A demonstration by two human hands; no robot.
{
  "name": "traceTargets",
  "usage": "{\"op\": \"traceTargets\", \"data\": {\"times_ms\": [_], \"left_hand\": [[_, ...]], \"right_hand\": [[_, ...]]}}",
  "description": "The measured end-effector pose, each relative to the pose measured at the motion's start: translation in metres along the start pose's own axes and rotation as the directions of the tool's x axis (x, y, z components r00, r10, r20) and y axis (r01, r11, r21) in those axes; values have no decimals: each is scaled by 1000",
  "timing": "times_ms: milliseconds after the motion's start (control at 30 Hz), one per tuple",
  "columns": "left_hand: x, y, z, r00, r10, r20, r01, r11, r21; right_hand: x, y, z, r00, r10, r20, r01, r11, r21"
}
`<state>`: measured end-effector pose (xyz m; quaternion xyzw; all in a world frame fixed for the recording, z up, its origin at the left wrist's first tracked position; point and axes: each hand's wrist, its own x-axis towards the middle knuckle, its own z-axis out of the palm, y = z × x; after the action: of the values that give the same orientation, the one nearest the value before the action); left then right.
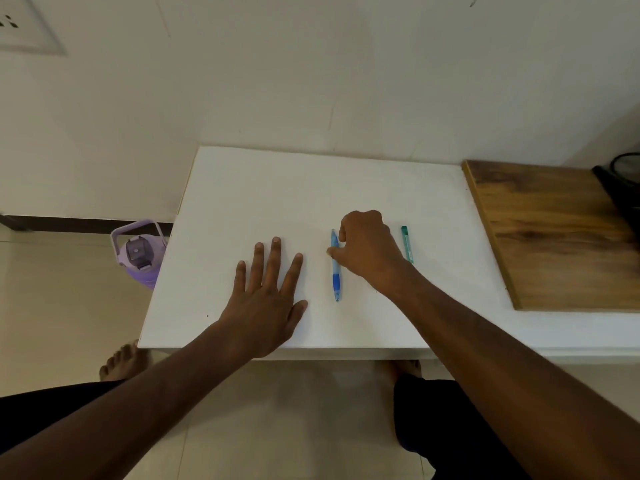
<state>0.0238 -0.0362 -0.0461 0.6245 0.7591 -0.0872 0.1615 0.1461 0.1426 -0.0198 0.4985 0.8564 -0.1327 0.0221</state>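
Two hands show over the white tabletop (242,188) on my feed. The left hand (265,296) lies flat on it, palm down, fingers straight and spread, holding nothing; its wrist crosses the near edge. The right hand (367,251) sits a little farther out and to the right, fingers curled. I read its thumb and forefinger as pinching the blue pen (335,271) by the far half of the barrel, thumb on the pen's left side and forefinger on its right. The other fingers are tucked under the hand, out of my sight.

The pen lies on the tabletop between the two hands, running lengthwise away from the person, with its darker blue sleeve and tip at the near end. It looks to be flat on the surface; I cannot tell whether the far end is raised at all.

Just beyond the right hand, on its right side, a slim green tube (407,244) lies on the tabletop roughly parallel to the pen, apart from the hand. A wooden board (554,230) covers the surface farther right, and a black object (620,181) sits at its far corner, cut off by the frame. On the floor to the left, close against the table's edge, stands a purple bottle (138,254) with a handle. A bare foot (119,362) shows below the table's near left corner.
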Motion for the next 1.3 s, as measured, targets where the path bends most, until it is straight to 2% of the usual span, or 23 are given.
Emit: {"op": "traceTargets", "data": {"times_ms": [200, 233, 300, 367, 400, 433, 467, 500, 533, 567, 633, 700, 733, 767, 833, 867, 933, 967, 1067, 1167, 1300], "left_hand": [[1, 0, -1, 1000, 6, 23, -6, 1000, 2], [1, 0, -3, 999, 10, 39, -11, 1000, 8], [1, -3, -11, 998, 18, 58, -17, 1000, -16], [5, -9, -25, 998, 30, -49, -37, 989, -140], [8, -12, -33, 988, 9, -152, -55, 951, -304], [10, -13, -43, 971, -68, -230, -69, 839, -540], [12, -13, -53, 958, -179, -223, -63, 629, -775], [15, -11, -62, 962, -239, -133, -44, 346, -937], [16, -7, -69, 972, -230, -51, -27, 107, -994], [16, -2, -74, 978, -204, -39, -44, -24, -999], [14, 10, -77, 968, -214, -128, -144, -64, -988], [14, 16, -81, 926, -337, -171, -221, -116, -968], [13, 16, -84, 897, -417, -144, -247, -203, -948], [13, 13, -88, 878, -471, -88, -270, -334, -903], [13, 5, -101, 902, -431, -3, -299, -621, -724], [12, 1, -106, 926, -378, -5, -289, -700, -653], [10, -2, -111, 949, -311, -46, -271, -734, -622], [10, -1, -112, 952, -301, -59, -270, -729, -629], [10, 4, -111, 942, -329, -61, -293, -727, -621], [11, 9, -115, 936, -341, -84, -325, -749, -577], [14, 6, -122, 940, -320, -120, -328, -745, -580]], "right_hand": [[-3, -8, 3, 998, 13, 63, -16, 998, 54], [-3, -10, -1, 997, 4, 74, -12, 994, 113], [-5, -16, -14, 998, -14, 63, -8, 940, 340], [-9, -22, -32, 999, -21, 49, -12, 811, 584], [-11, -24, -39, 998, -39, 59, -11, 739, 673], [-14, -25, -44, 995, -72, 72, -3, 683, 730], [-17, -26, -47, 991, -113, 74, 19, 659, 752], [-21, -27, -48, 987, -150, 56, 58, 660, 749], [-25, -29, -48, 983, -180, 20, 108, 672, 733], [-29, -31, -46, 980, -196, -26, 155, 681, 716], [-34, -35, -43, 976, -187, -112, 211, 676, 706], [-38, -35, -42, 974, -155, -166, 227, 653, 722], [-40, -33, -43, 980, -113, -166, 200, 631, 750], [-41, -32, -43, 990, -52, -127, 134, 586, 799], [-45, -30, -42, 996, 37, 86, -94, 424, 901], [-48, -29, -40, 973, 41, 226, -227, 318, 920], [-55, -31, -36, 896, -21, 444, -441, 82, 894], [-59, -34, -33, 866, -72, 494, -497, -36, 867], [-66, -47, -22, 842, -170, 512, -539, -305, 785], [-67, -60, -12, 842, -194, 504, -534, -437, 724], [-55, -52, -1, 889, -165, 427, -453, -445, 772]]}}
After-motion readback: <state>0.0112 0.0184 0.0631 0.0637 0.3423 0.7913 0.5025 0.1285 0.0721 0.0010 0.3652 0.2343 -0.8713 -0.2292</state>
